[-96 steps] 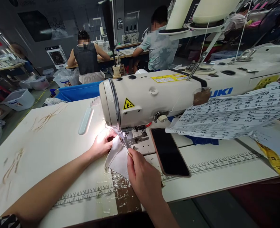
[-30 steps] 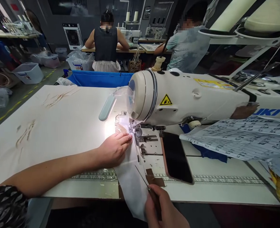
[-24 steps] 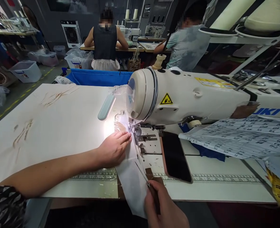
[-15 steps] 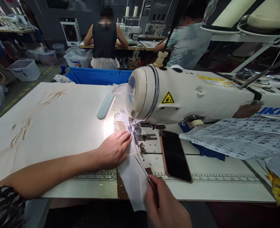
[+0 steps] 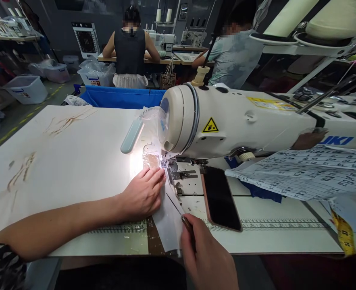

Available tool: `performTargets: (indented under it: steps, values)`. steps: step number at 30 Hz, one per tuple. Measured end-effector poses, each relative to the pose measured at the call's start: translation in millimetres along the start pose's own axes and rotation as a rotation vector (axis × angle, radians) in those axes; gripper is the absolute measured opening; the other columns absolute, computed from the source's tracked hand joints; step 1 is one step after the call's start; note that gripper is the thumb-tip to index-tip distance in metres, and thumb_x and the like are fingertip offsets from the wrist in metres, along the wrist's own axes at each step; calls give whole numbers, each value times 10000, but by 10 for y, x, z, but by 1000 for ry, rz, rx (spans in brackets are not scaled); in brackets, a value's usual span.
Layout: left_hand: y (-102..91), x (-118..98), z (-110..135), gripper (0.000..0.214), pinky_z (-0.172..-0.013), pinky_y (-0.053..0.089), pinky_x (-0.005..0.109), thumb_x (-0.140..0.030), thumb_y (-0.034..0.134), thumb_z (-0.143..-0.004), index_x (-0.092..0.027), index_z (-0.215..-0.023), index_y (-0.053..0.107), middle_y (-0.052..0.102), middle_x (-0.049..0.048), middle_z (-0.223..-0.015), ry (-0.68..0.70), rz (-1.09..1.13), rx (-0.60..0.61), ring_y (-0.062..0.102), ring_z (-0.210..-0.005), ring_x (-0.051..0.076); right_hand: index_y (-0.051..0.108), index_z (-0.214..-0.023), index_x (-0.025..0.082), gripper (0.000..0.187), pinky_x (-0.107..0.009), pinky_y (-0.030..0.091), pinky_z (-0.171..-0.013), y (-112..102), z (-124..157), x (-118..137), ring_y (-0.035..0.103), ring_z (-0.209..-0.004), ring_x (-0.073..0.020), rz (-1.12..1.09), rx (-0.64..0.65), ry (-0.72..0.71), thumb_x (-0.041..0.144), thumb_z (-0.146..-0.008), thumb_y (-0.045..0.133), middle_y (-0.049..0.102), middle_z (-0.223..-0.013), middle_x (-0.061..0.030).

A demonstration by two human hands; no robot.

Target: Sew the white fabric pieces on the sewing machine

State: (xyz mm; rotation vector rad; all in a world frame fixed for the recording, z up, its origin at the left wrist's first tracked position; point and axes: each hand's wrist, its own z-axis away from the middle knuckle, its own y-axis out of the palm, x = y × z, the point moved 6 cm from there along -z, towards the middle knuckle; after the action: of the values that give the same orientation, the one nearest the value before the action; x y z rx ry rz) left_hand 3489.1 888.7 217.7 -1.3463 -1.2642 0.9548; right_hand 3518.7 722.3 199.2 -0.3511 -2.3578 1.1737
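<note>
My left hand [image 5: 146, 191] lies on a strip of thin white fabric [image 5: 167, 225], fingertips close in front of the presser foot [image 5: 163, 162]. Its fingers are stretched forward, side by side. Shut in my right hand [image 5: 206, 253] is an awl [image 5: 175, 204], its thin metal point angled up and left over the fabric. Most of the awl's handle is hidden by the fingers. The white sewing machine [image 5: 226, 121] stands over the work, its lamp lighting the needle area. A clear-wrapped beige piece [image 5: 151, 160] lies just left of the foot.
A phone [image 5: 221, 197] lies right of the needle plate, near printed sheets [image 5: 304, 173] and a yellow tape measure [image 5: 344, 235]. A pale blue-grey tool [image 5: 132, 136] and loose threads [image 5: 64, 123] are on the tabletop [image 5: 84, 169]. Two people [image 5: 131, 52] sit beyond a blue cloth bin [image 5: 120, 96].
The white fabric strip has slid forward, its near end now higher. The awl's tip has shifted slightly up and left. My left hand stays by the presser foot; the whole view has shifted a little.
</note>
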Motion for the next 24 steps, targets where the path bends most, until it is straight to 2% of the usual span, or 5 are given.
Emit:
performTargets:
  steps: [10,16,18,21,24]
  values:
    - [-24,-64,26,499,-1146,391,554,-247,412,-965,20,-1372,521,518,244,-1461,24,-10,25,465,-1373,365,552,-1096,200,196,-199,516,-514,28,-88,61,723,-620,-143,18,-21,-37,244,-1019,377,757,-856,-27]
    - [-34,-21,6,470,-1104,419,572,-235,414,-953,6,-1335,544,523,255,-1440,23,22,-16,477,-1342,369,563,-1026,184,241,-216,464,-438,-12,-210,131,695,-531,-137,52,-88,-55,228,-1032,325,747,-771,-22]
    - [-52,5,-12,427,-1075,442,566,-220,414,-949,-13,-1287,574,548,247,-1398,23,37,-52,489,-1311,363,570,-1012,182,257,-218,465,-444,-18,-256,165,696,-528,-136,50,-108,-55,221,-1034,317,744,-752,-18]
    - [-68,64,-45,370,-1008,482,534,-223,467,-929,-44,-1221,607,612,218,-1229,-18,61,-83,537,-1201,346,586,-986,173,282,-219,458,-436,-6,-321,205,701,-529,-136,45,-125,-53,217,-1034,312,748,-741,-22]
    - [-62,131,-73,387,-950,503,506,-252,501,-908,-69,-1234,606,620,192,-1131,-62,37,-89,554,-1109,329,608,-953,159,327,-226,446,-423,19,-369,234,700,-510,-139,56,-151,-50,227,-1039,300,755,-725,-34]
